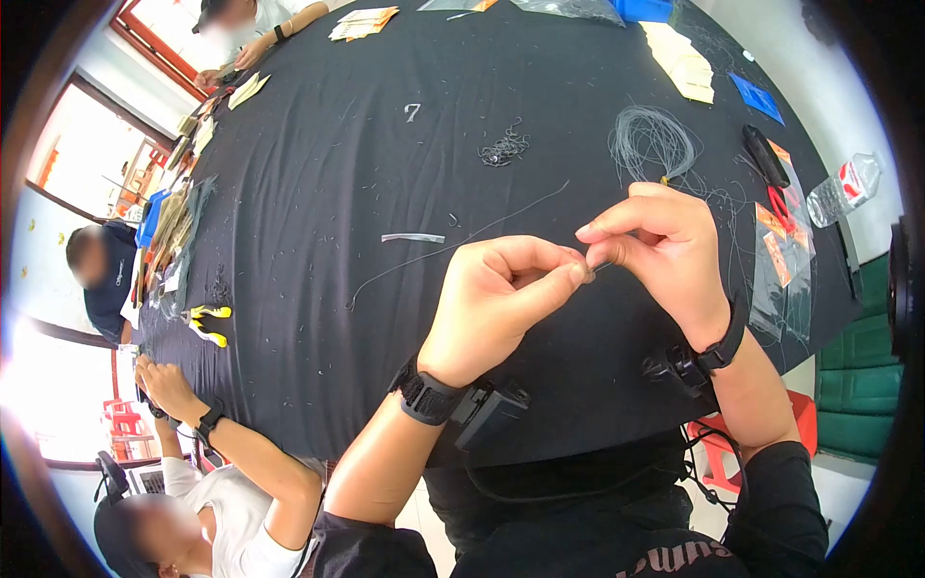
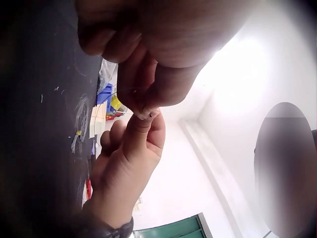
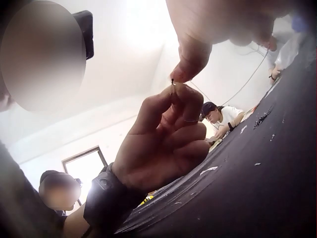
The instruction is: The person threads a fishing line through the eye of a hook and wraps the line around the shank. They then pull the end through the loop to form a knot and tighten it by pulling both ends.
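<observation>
Both hands hover over the black table [image 1: 385, 173], fingertips almost meeting. My left hand [image 1: 576, 273] pinches a thin grey thread [image 1: 604, 264] between thumb and forefinger. My right hand [image 1: 597, 241] pinches the same thread just beside it, its other fingers curled. In the left wrist view the left hand [image 2: 143, 106] is on top and the right hand [image 2: 131, 158] comes up from below, tips touching. In the right wrist view the right hand [image 3: 181, 74] meets the left hand [image 3: 171, 94], and the thread [image 3: 247, 79] trails off to the right.
A long loose thread [image 1: 462, 241] and a clear strip [image 1: 412, 237] lie ahead of the hands. Beyond are a grey thread coil [image 1: 653, 140], a dark tangle [image 1: 504, 147], red-handled scissors [image 1: 776, 197], a water bottle [image 1: 843, 188] and cream cards [image 1: 682, 60]. Yellow-handled pliers [image 1: 207, 323] and other people are at the left.
</observation>
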Available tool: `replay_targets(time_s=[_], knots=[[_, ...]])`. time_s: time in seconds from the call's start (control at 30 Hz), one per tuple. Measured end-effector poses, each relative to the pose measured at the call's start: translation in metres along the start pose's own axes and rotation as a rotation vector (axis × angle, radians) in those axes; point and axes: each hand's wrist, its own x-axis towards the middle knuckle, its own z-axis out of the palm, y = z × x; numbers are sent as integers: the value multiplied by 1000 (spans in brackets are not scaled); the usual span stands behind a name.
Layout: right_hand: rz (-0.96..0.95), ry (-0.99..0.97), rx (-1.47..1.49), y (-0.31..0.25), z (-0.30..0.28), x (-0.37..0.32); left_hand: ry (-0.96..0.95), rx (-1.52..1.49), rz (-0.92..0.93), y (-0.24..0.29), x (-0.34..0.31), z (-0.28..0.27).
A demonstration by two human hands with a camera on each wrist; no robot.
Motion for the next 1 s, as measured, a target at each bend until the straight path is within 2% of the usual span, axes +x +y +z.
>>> replay_targets(time_s=[0.1,0.3,0.5,0.7,0.8,1.0], knots=[[171,-56,34,-6,-3,0,10,-32,-9,3,-1,0],[352,-152,58,-5,-10,1,65,-10,16,1,1,-2],[531,-192,181,-6,-9,1,142,55,134,-4,1,-2],[548,-193,177,-11,-9,3,145,43,93,-2,1,-2],[418,-85,213,-7,-5,-2,153,9,93,0,0,-1],[261,-94,188,-4,-3,-6,228,88,109,3,0,-3]])
